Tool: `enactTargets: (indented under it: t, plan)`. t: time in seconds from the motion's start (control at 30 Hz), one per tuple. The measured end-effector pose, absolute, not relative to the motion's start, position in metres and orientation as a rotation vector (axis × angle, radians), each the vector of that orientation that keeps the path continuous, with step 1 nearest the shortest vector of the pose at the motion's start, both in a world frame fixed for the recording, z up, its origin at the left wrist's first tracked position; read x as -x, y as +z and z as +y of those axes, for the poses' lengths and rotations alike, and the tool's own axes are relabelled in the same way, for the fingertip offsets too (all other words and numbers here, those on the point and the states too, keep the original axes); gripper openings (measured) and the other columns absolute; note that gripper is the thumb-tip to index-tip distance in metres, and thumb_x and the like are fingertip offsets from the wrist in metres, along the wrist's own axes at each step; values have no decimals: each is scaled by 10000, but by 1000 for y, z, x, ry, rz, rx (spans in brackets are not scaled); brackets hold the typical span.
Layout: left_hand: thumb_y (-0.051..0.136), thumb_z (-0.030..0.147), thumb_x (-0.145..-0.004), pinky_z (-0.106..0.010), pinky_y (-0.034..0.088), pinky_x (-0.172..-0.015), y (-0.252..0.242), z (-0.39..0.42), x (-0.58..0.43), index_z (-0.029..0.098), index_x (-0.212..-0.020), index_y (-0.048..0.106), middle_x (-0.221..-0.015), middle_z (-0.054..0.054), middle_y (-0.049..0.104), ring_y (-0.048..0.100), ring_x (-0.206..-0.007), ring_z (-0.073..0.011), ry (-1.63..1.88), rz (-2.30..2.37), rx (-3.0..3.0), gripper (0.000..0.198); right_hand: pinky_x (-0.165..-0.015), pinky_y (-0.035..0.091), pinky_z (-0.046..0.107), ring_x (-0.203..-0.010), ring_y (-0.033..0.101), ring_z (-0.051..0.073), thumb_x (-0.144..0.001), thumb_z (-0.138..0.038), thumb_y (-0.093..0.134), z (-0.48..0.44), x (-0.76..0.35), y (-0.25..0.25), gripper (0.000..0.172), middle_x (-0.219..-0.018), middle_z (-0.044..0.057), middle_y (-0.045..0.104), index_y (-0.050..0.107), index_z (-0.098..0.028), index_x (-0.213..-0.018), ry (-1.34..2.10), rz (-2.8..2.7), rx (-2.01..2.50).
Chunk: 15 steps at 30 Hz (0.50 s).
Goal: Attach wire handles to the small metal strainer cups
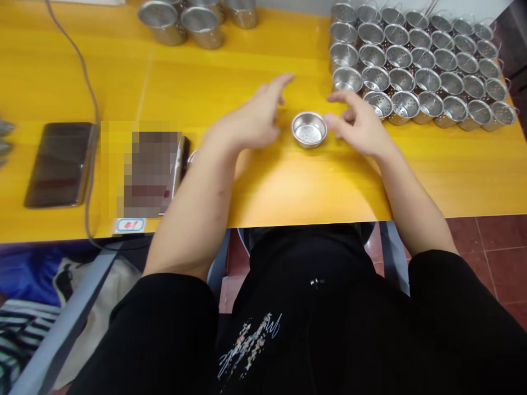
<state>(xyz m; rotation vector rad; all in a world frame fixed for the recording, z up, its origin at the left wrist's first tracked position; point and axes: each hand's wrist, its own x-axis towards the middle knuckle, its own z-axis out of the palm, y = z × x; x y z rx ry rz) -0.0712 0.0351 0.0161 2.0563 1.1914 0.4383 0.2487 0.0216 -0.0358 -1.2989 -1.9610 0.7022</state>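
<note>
A small perforated steel cup (308, 130) stands upright on the yellow table (288, 186), between my two hands. My left hand (259, 112) hovers just left of it, fingers stretched out and apart, holding nothing. My right hand (357, 123) is just right of the cup, fingers loosely spread, with the thumb tip close to or touching the rim. Neither hand grips the cup.
Several rows of similar perforated steel cups (420, 66) fill the table's far right. Larger steel cups (197, 22) stand at the back centre. A dark phone (60, 163) and a cable (88, 109) lie on the left, beside a pixelated object (148, 170).
</note>
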Motion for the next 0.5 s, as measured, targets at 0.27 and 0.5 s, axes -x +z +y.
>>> enactTargets:
  t: [0.27,0.5]
  plan:
    - [777,532,-924,-651,570,-1373,28,45,101,130,-2014,234,-1982,-165,458,662,-1420,-377,455,1417,-2046,1282,-958,704,591,-854,748,327,-1104,-1127,456,28,-254,-31,893,-847,52,664,781,-296,-1106,484,-1883,1372]
    - [707,919,-947,-543,608,-1243,41,43,103,396,-1844,594,-1714,34,792,767,-1399,-331,376,1314,-1856,1045,-923,682,527,-914,738,311,-1000,-1115,711,17,-255,-24,896,-971,56,754,824,-317,-1392,744,-2041,1228]
